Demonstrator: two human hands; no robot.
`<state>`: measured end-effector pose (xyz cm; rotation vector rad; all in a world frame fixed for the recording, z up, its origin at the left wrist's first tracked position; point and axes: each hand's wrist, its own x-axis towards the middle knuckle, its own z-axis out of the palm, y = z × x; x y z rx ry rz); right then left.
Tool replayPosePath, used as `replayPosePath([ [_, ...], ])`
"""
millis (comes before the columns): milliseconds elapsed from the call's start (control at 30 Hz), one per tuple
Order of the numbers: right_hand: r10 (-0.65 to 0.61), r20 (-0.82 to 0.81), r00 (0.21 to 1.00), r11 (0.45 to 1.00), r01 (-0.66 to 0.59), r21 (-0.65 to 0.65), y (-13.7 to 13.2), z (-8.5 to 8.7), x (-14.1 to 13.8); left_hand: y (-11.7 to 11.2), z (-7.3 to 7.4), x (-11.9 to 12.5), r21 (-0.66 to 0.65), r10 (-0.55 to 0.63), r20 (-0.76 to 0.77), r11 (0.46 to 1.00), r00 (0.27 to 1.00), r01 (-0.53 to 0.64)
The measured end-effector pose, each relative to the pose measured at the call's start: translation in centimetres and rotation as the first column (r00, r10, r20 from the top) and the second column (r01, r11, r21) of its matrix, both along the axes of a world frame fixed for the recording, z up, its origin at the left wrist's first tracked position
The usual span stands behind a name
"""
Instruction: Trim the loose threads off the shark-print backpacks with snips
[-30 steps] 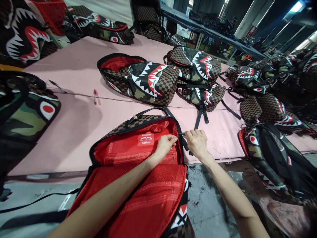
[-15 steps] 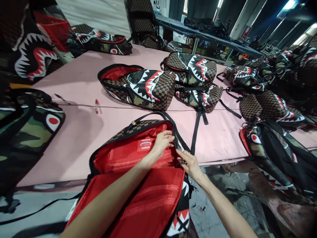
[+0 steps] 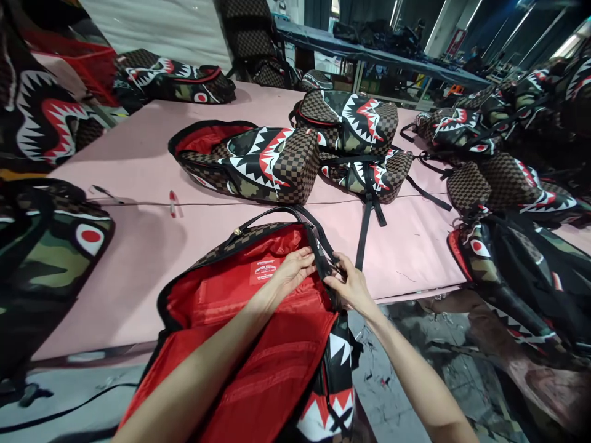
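A backpack (image 3: 272,363) with red lining lies unzipped in front of me, its front panel folded down toward me. Inside the opening, my left hand (image 3: 295,271) has its fingers closed against the black zippered edge (image 3: 322,255) on the right. From the outer side, my right hand (image 3: 351,282) pinches that same edge, thumb and fingers together. A white-printed label (image 3: 264,271) shows on the lining beside my left hand. The looped carry handle (image 3: 272,211) with a gold-coloured piece stands up at the top of the bag.
Further shark-print backpacks (image 3: 272,163) lie across the pink table (image 3: 133,258), with a camouflage one (image 3: 46,258) close on the left and a black-strapped one (image 3: 512,277) at the right edge. A red pen (image 3: 172,204) and a dark pen (image 3: 107,194) lie beyond the bag.
My right hand has moved up along the bag's edge and its grip has shifted. My left hand stays inside against the edge. The whole view has shifted slightly.
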<state>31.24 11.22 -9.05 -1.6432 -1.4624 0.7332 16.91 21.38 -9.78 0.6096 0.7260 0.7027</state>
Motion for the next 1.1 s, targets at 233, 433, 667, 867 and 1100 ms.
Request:
replayPosePath([
  [233, -0.027, 0.29, 0.957, 0.976, -0.038, 0.217, 3.0, 0.4, 1.4, 0.2, -0.7, -0.2, -0.016, -0.032, 0.072, 0.999, 0.997, 0.033],
  [433, 0.032, 0.087, 0.996, 0.983, -0.047, 0.176, 3.8, 0.2, 1.2, 0.1, -0.8, -0.3, -0.022, -0.03, 0.088, 0.999, 0.996, 0.032],
  [667, -0.047, -0.216, 0.975, 0.991, 0.072, 0.108, 3.2, 0.1, -1.0, -0.4, 0.1, -0.1, -0.006, 0.007, 0.093, 1.0, 0.996, -0.007],
  [867, -0.131, -0.118, 0.984, 0.986, 0.141, 0.083, 2.9, 0.0, -2.7, -1.7, 1.2, -0.1, 0.132, 0.094, -0.155, 0.988, 0.983, -0.073],
  [1100, -0.234, -0.487, 0.842, 0.972, 0.185, -0.148, 0.5, -0.8, 0.4, -2.4, 1.1, -0.5, 0.149, 0.044, -0.254, 0.989, 0.966, -0.006],
])
